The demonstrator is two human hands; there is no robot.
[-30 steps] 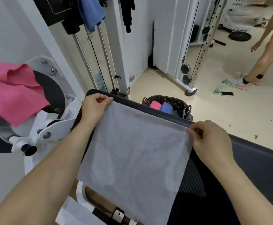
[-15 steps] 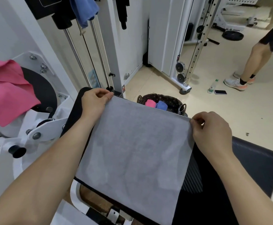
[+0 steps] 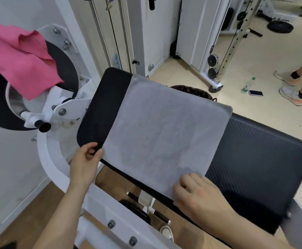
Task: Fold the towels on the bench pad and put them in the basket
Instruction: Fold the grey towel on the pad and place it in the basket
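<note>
While the left hand pinches the near-left corner of the grey towel in its fingers, the right hand curls its fingers over the near-right corner. The towel lies flat on the black tabletop ahead of them. The basket sits just beyond its far edge, and a pink towel hangs well off left.

— What sort of place was it?
— A gym. Cable pulleys sat on a white perforated upright, and chrome guide rods ran up the machine behind the black bench pad.
— Anything else?
— A black weight plate showed at the back, and someone in trainers stood near a water bottle
</note>
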